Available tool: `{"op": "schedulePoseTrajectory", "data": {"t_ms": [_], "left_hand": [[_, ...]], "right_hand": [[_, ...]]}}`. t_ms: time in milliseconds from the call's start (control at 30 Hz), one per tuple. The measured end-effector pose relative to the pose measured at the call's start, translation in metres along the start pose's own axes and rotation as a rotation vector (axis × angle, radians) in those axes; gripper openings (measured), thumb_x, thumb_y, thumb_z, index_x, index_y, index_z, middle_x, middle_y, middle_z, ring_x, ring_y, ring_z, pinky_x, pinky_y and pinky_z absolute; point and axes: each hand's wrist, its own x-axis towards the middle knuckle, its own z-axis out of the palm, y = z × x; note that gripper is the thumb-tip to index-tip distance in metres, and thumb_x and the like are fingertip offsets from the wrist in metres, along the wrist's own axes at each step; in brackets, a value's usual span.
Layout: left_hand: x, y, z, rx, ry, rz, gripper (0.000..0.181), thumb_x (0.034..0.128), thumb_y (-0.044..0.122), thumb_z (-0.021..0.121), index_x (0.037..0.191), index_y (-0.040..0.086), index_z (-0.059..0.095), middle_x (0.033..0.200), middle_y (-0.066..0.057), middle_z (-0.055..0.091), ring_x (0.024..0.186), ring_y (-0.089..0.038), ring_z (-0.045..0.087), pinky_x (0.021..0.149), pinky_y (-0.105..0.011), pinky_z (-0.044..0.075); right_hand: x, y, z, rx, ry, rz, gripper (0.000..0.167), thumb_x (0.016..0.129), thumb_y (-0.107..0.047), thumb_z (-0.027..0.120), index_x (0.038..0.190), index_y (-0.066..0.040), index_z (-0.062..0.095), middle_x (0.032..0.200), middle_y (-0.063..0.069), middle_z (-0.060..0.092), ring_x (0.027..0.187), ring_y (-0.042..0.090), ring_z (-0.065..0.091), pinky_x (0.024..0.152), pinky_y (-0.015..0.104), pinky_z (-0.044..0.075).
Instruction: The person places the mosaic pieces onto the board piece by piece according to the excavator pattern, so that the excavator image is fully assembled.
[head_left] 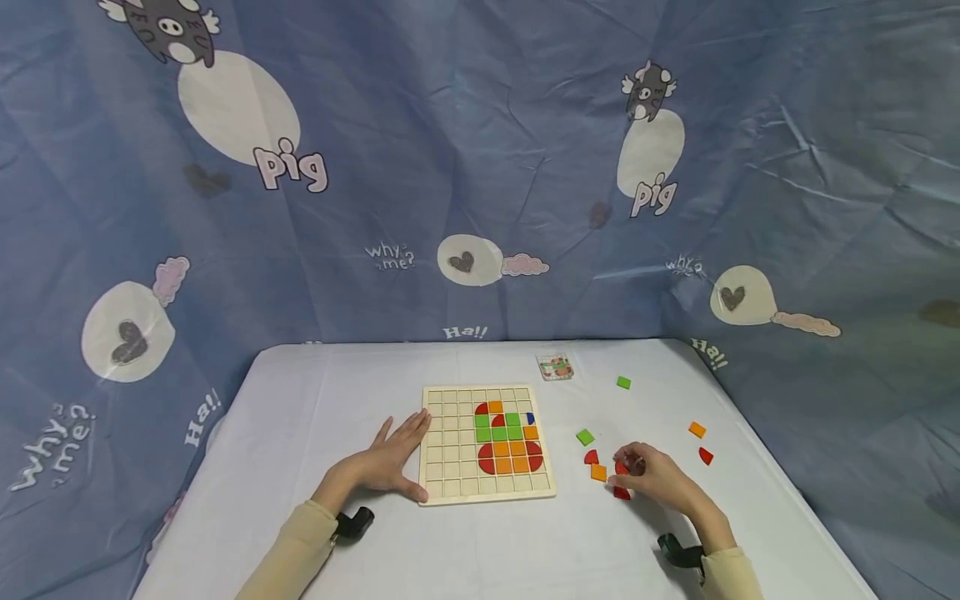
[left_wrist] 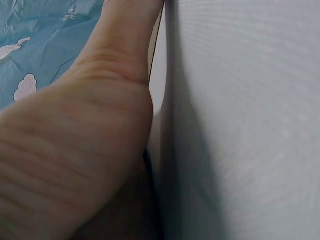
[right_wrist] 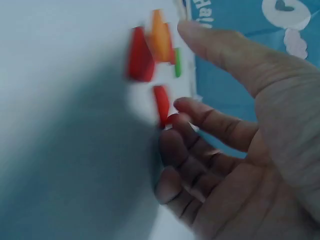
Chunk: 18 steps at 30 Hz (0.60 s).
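Observation:
A wooden grid board (head_left: pixel 450 442) lies on the white table, with green, orange, red and blue tiles set in its right half. My left hand (head_left: pixel 388 460) has its fingers spread against the board's left edge. Off to the board's right, my right hand (head_left: pixel 660 479) hovers with bent fingers over red quarter-round tiles (head_left: pixel 622 493). In the right wrist view, the thumb is apart from the fingers, and one red tile (right_wrist: pixel 161 104) is close to the fingertips. An orange square tile (head_left: pixel 598 472) and another red tile (head_left: pixel 591 457) lie just left of that hand.
A small picture card (head_left: pixel 555 367) is behind the board. Green square tiles (head_left: pixel 585 437) lie between board and right hand and farther back. To the far right are an orange tile (head_left: pixel 697 429) and a red tile (head_left: pixel 706 456). A blue printed cloth (head_left: pixel 465 167) hangs behind.

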Motion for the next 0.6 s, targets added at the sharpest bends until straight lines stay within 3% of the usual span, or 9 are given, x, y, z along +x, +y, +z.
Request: {"op": "schedulePoseTrajectory", "data": {"t_ms": [133, 433, 600], "left_hand": [[-0.0011, 0.0001, 0.0010, 0.001, -0.003, -0.003, 0.133, 0.0641, 0.072, 0.071, 0.155, 0.003, 0.004, 0.163, -0.015, -0.001, 0.151, -0.033, 0.001, 0.117, -0.063, -0.007], [-0.0012, 0.0015, -0.0007, -0.004, -0.008, -0.010, 0.132, 0.0646, 0.071, 0.072, 0.155, 0.002, 0.004, 0.163, -0.015, -0.001, 0.151, -0.034, 0.001, 0.117, -0.063, -0.007], [-0.0012, 0.0015, -0.0011, 0.004, -0.009, -0.012, 0.132, 0.0646, 0.071, 0.072, 0.155, 0.002, 0.004, 0.163, -0.015, -0.001, 0.151, -0.034, 0.001, 0.117, -0.063, -0.006]], "right_hand": [[-0.0065, 0.0054, 0.0041, 0.016, 0.009, 0.036, 0.045, 0.073, -0.033, 0.084, 0.105, -0.010, 0.063, 0.087, 0.000, 0.057, 0.078, 0.012, 0.051, 0.064, 0.021, 0.044], [-0.0081, 0.0066, 0.0083, -0.012, 0.090, 0.079, 0.019, 0.081, -0.019, 0.077, 0.094, -0.010, 0.067, 0.083, -0.002, 0.063, 0.074, 0.011, 0.056, 0.063, 0.021, 0.047], [-0.0087, 0.0059, 0.0078, -0.020, 0.089, 0.087, 0.025, 0.080, -0.025, 0.078, 0.098, -0.011, 0.067, 0.086, -0.002, 0.063, 0.077, 0.012, 0.055, 0.065, 0.021, 0.047]]}}
